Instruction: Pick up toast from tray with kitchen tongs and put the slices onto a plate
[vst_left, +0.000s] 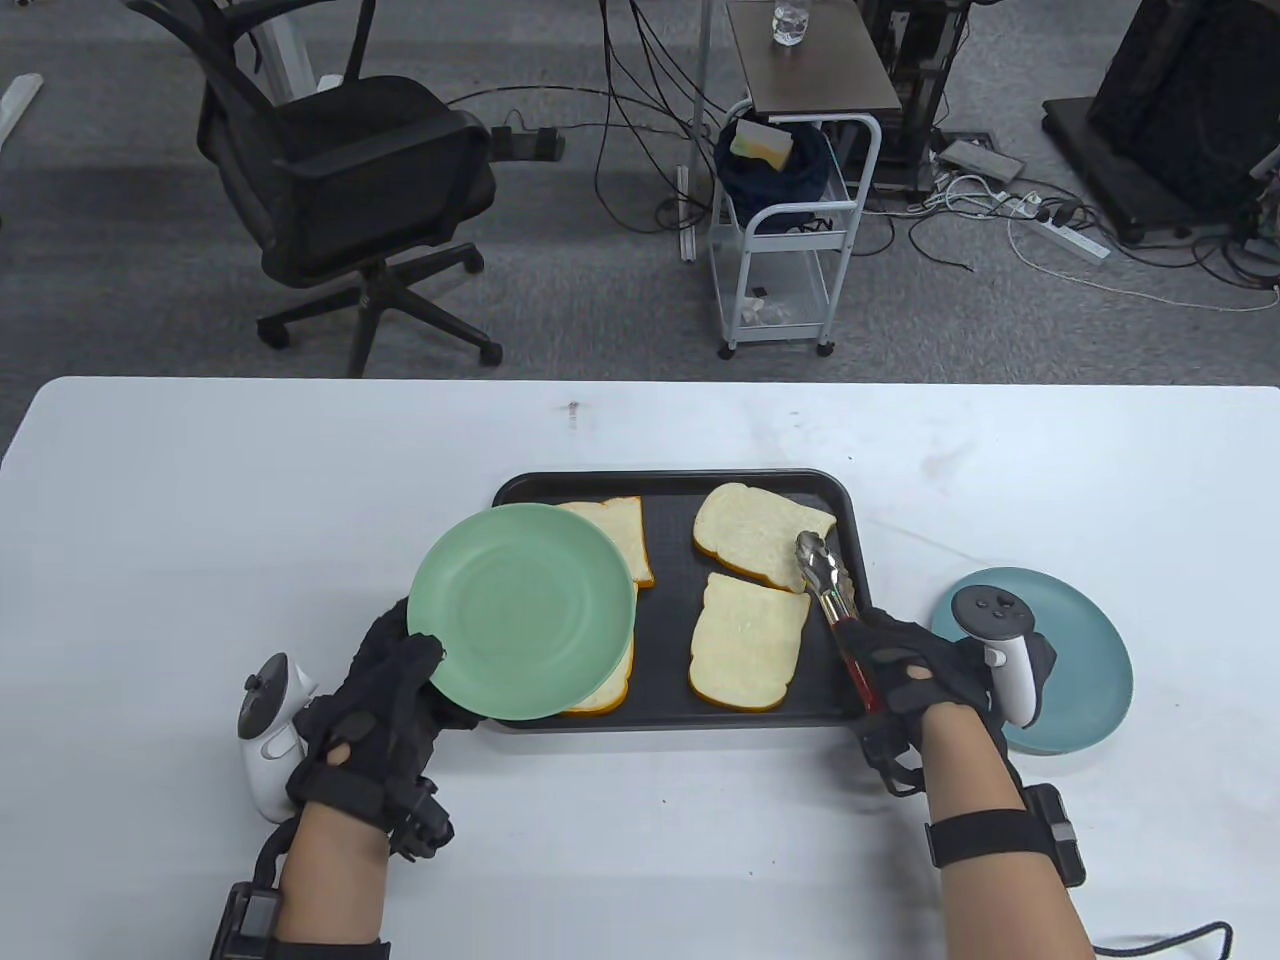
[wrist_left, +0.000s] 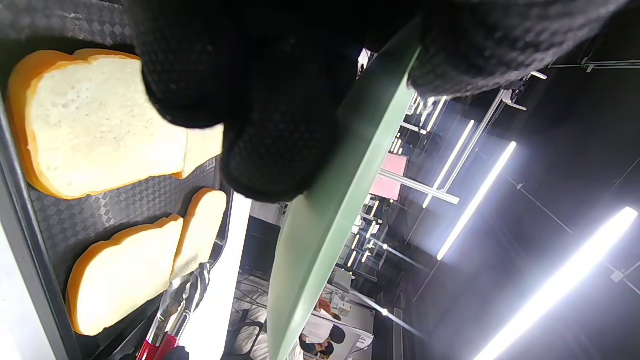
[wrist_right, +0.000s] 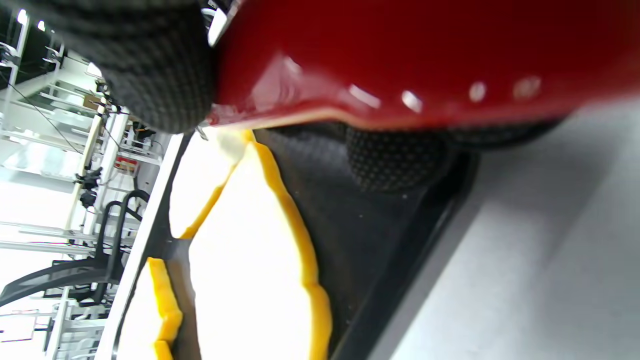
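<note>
A black tray (vst_left: 670, 490) holds several toast slices. My left hand (vst_left: 420, 660) grips the near-left rim of a green plate (vst_left: 525, 610) and holds it tilted above the tray's left half, covering parts of two slices (vst_left: 620, 530) (vst_left: 605, 698). From below, the plate's edge (wrist_left: 340, 200) shows with gloved fingers (wrist_left: 270, 150) under it. My right hand (vst_left: 890, 660) grips the red handles (wrist_right: 425, 60) of metal tongs (vst_left: 825, 585). Their tips sit close together over the near right corner of the far right slice (vst_left: 750, 530). Another slice (vst_left: 745, 645) lies just left of the tongs.
A blue plate (vst_left: 1085, 680) sits on the white table right of the tray, partly under my right hand's tracker. An office chair (vst_left: 350, 190) and a small cart (vst_left: 800, 200) stand on the floor beyond the table's far edge.
</note>
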